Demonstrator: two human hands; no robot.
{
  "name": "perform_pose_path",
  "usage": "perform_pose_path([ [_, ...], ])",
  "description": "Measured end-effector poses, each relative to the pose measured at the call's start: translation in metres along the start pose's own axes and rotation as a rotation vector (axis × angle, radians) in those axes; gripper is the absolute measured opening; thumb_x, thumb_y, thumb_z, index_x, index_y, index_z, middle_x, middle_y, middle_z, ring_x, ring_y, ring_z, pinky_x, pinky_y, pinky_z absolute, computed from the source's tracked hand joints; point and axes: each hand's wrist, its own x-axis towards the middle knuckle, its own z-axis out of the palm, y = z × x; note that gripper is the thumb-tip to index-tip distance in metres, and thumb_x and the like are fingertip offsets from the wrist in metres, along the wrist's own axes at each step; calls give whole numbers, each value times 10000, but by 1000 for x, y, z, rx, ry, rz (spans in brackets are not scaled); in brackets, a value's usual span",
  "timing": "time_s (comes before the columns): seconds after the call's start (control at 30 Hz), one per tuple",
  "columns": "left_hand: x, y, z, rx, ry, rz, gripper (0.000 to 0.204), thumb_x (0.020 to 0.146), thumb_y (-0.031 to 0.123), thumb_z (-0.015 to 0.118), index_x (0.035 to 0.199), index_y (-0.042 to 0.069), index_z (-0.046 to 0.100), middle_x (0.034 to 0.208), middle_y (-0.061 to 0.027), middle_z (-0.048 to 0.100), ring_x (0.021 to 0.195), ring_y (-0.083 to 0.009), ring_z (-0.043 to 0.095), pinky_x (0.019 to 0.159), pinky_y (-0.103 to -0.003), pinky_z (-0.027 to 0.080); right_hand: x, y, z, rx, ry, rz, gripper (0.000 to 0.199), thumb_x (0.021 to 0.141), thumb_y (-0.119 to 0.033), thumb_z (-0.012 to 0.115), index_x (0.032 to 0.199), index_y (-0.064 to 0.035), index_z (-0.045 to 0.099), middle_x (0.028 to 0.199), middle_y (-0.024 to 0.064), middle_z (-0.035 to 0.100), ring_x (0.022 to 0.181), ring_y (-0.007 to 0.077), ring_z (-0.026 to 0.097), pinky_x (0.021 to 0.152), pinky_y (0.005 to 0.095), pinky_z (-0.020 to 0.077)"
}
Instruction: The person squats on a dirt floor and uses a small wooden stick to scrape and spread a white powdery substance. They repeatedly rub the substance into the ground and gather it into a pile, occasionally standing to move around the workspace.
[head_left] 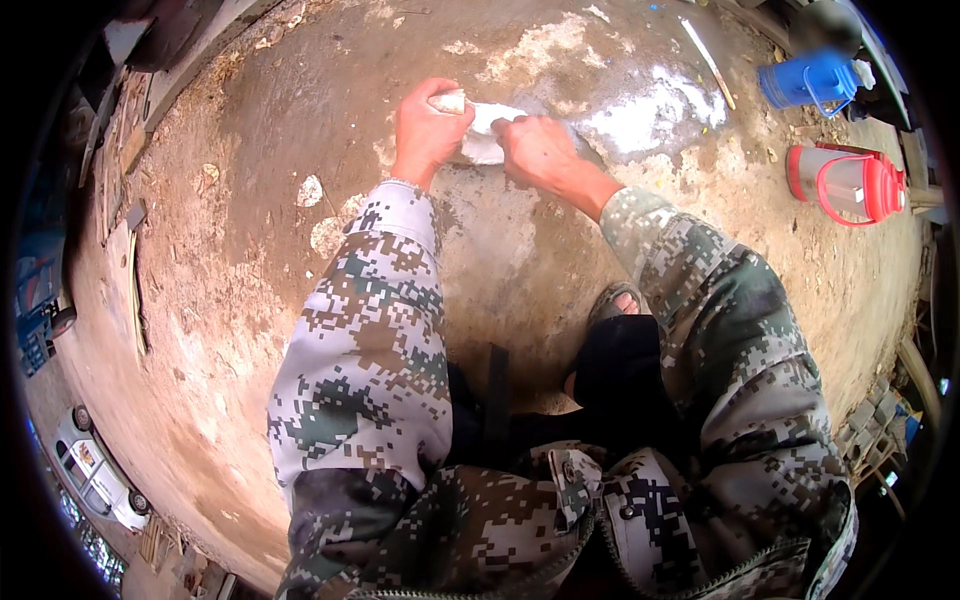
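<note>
Both hands grip a white, cloth-like piece [484,148] above the brown ground, toward the top of the view. My left hand [425,132] is closed round one end, and a pale, blunt bit pokes out above its fingers. My right hand [542,152] is closed on the other side, fingers curled with the knuckles up. Between the two fists the white stuff hangs bunched. Its exact kind is hard to make out, and the parts inside my fists are hidden. Camouflage sleeves cover both forearms.
A bright wet-looking patch [660,112] lies on the ground beyond my right hand, with a thin pale stick [708,64] near it. A blue jug [795,82] and a red-and-clear jug [846,185] are at right. My sandalled foot [618,303] is below; a white van [98,470] is far left.
</note>
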Motion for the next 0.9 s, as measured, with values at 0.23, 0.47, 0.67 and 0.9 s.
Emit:
perform_pose_path([
  [0.23,2,-2,7,52,21,31,335,699,183,794,995,43,726,947,-124,739,856,-227,710,780,-335,551,2,13,14,33,50,157,266,826,-133,593,1065,-53,680,985,192,727,933,364,709,823,466,555],
  [0.47,-2,-4,6,95,39,105,289,719,108,782,986,18,716,977,-86,717,893,-173,676,795,-305,537,15,7,28,102,159,104,249,817,-137,589,1035,-48,672,970,181,724,910,371,706,802,480,554],
  [0.67,-2,-6,4,90,47,117,267,742,60,768,994,1,701,990,-72,703,916,-146,657,819,-290,527,23,-9,31,77,151,-7,219,809,-141,609,995,-40,664,962,188,711,873,359,706,764,466,561],
  [0.9,0,-3,3,36,84,113,276,692,98,776,938,6,692,958,-120,710,886,-251,696,807,-342,544,24,-6,21,-3,94,-172,239,798,-123,591,1004,-23,659,957,184,710,892,345,708,765,461,564],
])
